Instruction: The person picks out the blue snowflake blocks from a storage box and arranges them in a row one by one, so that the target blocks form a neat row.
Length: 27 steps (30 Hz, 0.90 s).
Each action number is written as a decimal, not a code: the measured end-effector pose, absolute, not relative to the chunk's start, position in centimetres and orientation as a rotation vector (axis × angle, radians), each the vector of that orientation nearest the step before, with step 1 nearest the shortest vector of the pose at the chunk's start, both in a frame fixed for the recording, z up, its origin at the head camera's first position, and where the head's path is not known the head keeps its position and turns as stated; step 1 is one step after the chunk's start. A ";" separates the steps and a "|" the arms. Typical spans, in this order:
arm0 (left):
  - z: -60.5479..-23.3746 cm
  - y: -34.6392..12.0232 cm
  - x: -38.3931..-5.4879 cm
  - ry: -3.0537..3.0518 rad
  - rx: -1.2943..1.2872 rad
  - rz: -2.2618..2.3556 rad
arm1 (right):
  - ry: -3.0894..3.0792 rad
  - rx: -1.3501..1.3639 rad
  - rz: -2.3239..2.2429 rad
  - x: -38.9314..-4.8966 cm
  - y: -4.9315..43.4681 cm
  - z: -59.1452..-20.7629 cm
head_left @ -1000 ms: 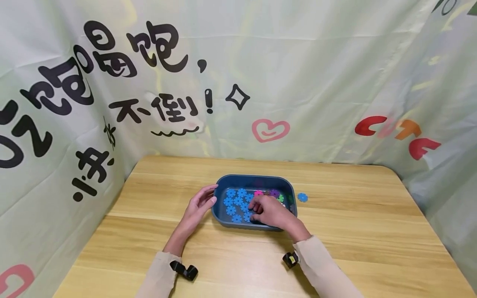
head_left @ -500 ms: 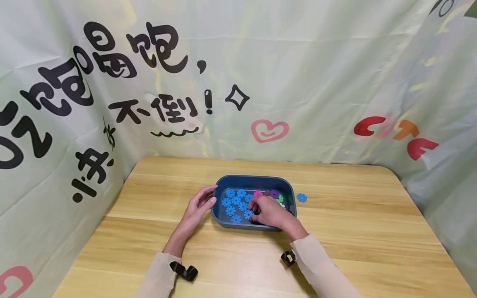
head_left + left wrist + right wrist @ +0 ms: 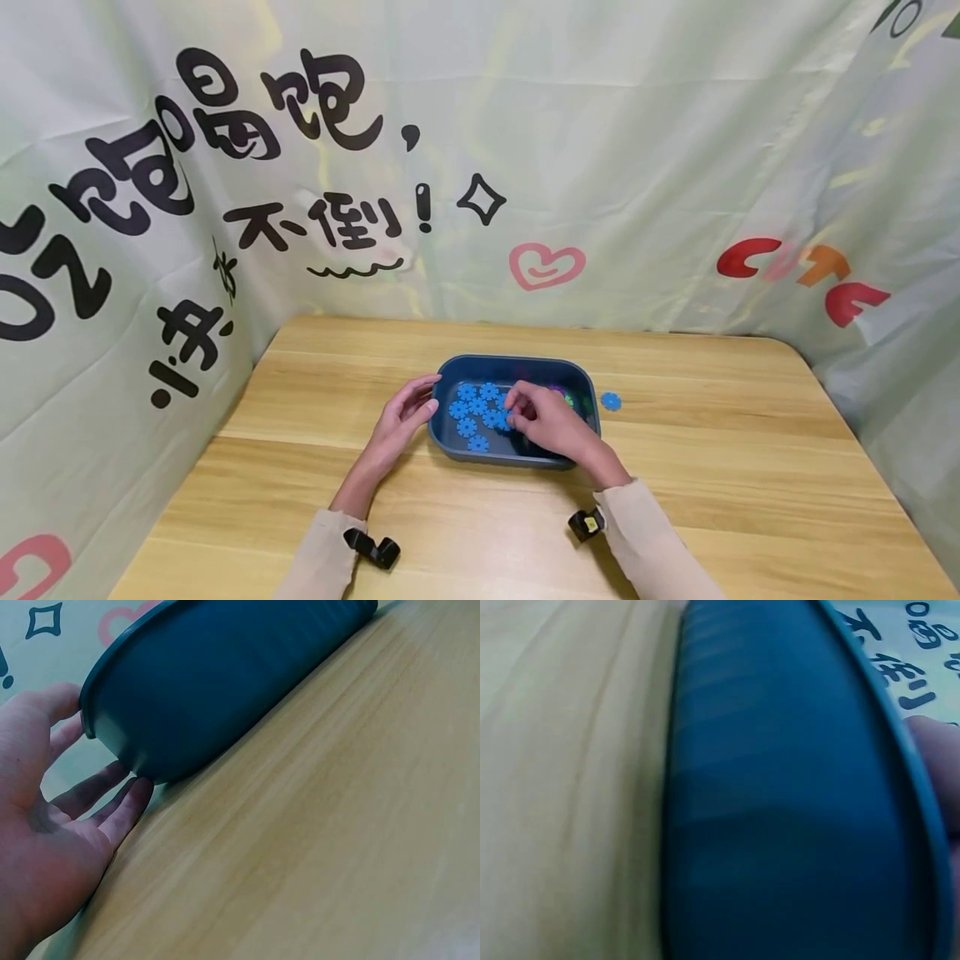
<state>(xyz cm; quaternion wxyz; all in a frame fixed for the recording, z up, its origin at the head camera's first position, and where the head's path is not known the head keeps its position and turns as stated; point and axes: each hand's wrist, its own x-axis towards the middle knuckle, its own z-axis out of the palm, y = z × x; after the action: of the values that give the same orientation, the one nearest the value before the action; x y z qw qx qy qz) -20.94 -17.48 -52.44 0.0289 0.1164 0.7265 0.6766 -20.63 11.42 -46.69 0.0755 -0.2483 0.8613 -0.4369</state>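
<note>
A dark blue plastic tub stands on the wooden table. Several blue snowflake discs lie in its left half. My left hand rests against the tub's left end; in the left wrist view its spread, slightly bent fingers touch the outer wall and rim. Over the tub's middle, my right hand pinches a blue snowflake disc between thumb and forefinger. That hand covers much of the tub's right half, where bits of purple and a green disc show past it.
One blue disc lies on the table just right of the tub. A printed cloth hangs behind the table and along both sides. Black wrist cameras sit at both cuffs.
My right hand has risen slightly from the tub's floor with a blue disc from the front of the cluster. The left hand keeps its place at the tub's left end.
</note>
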 end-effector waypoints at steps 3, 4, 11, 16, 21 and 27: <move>-52.4 -17.5 -20.9 2.239 0.356 2.092 | 2.560 -0.734 -1.436 -20.6 11.8 -46.3; -52.4 -17.5 -20.8 2.240 0.355 2.092 | 2.546 -0.722 -1.484 -20.5 11.9 -46.1; -52.7 -17.6 -20.8 2.248 0.351 2.094 | 2.473 -0.579 -1.712 -19.8 13.1 -44.9; -52.7 -17.6 -20.8 2.247 0.341 2.100 | 2.492 -0.509 -1.773 -19.1 14.2 -44.0; -52.7 -17.5 -20.9 2.251 0.361 2.105 | 2.519 -0.498 -1.822 -18.8 15.4 -43.6; -52.8 -17.5 -20.9 2.256 0.355 2.100 | 2.547 -0.429 -1.869 -18.5 17.3 -43.4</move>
<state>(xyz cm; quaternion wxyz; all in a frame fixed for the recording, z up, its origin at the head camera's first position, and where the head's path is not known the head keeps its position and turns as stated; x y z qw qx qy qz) -20.87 -17.51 -52.80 0.0196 0.1144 0.7269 0.6768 -18.49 17.34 -43.42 -0.0230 -0.1345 0.7987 -0.5861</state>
